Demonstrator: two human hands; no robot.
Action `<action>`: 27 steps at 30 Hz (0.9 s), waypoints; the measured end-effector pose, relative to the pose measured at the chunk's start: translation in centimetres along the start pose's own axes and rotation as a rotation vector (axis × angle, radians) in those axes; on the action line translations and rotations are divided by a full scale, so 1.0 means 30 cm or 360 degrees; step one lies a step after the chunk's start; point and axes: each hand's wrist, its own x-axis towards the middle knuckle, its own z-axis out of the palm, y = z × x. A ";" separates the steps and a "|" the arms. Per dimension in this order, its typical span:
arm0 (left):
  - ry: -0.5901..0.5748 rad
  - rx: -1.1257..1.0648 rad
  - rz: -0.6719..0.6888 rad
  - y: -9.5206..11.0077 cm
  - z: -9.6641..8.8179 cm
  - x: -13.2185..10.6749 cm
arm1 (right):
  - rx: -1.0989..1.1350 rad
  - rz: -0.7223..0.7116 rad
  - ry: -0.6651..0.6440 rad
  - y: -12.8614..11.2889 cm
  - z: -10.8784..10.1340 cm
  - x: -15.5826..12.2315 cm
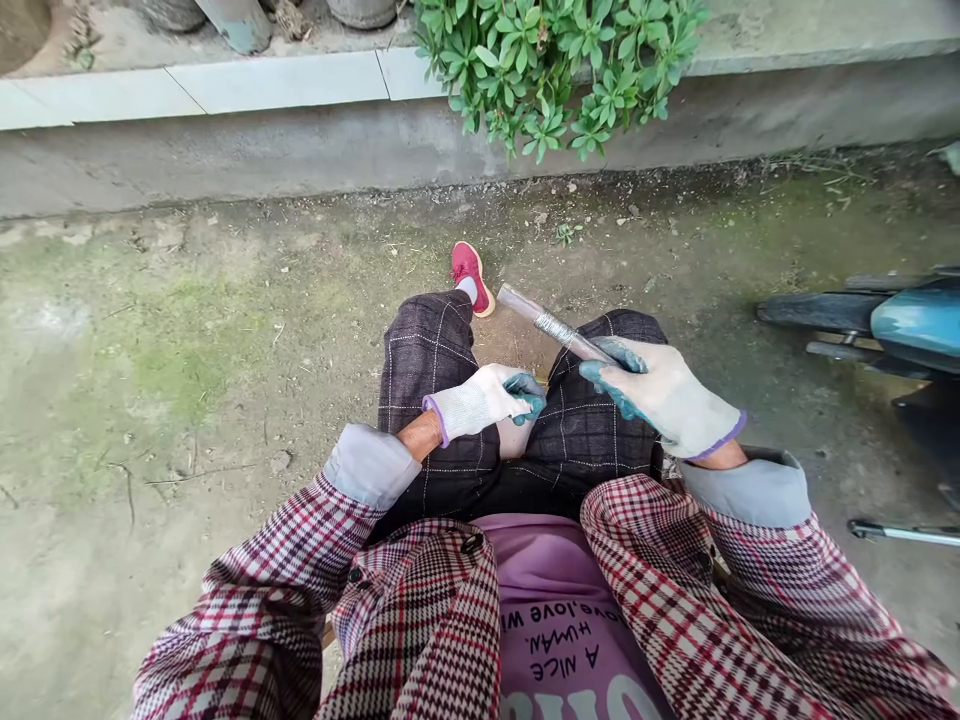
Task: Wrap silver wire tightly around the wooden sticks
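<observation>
My right hand (pixel 660 390), in a white work glove with a blue-green coated palm, is closed around the lower end of a slim pale tube (pixel 555 326). The tube slants up to the left over my right thigh, and a silvery, wire-like band covers its middle. My left hand (pixel 499 398), gloved the same way, is held between my knees with its fingers curled together. What those fingers hold, if anything, is hidden. Beside their tips shows a thin yellowish bit (pixel 541 380) that I cannot identify. The two hands are apart.
I sit with checked trousers (pixel 431 390) in view and one red shoe (pixel 468 270) on the bare ground. Ahead runs a low concrete ledge (pixel 285 150) with a leafy green plant (pixel 555 70) overhanging it. A blue wheeled vehicle (pixel 915 322) stands at the right.
</observation>
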 end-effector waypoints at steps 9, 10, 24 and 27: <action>0.0042 -0.0173 -0.0008 -0.017 -0.033 0.023 | 0.0383 0.0266 -0.0134 -0.018 0.001 -0.014; 0.0052 -0.0175 -0.0008 -0.016 -0.033 0.023 | 0.0429 0.0287 -0.0126 -0.022 0.000 -0.013; -0.0012 -0.0341 0.0189 0.071 -0.023 -0.024 | 0.0975 0.0411 -0.0187 0.054 -0.047 0.043; -0.0032 -0.0274 0.0200 0.060 -0.023 -0.023 | 0.0994 0.0339 -0.0227 0.051 -0.048 0.029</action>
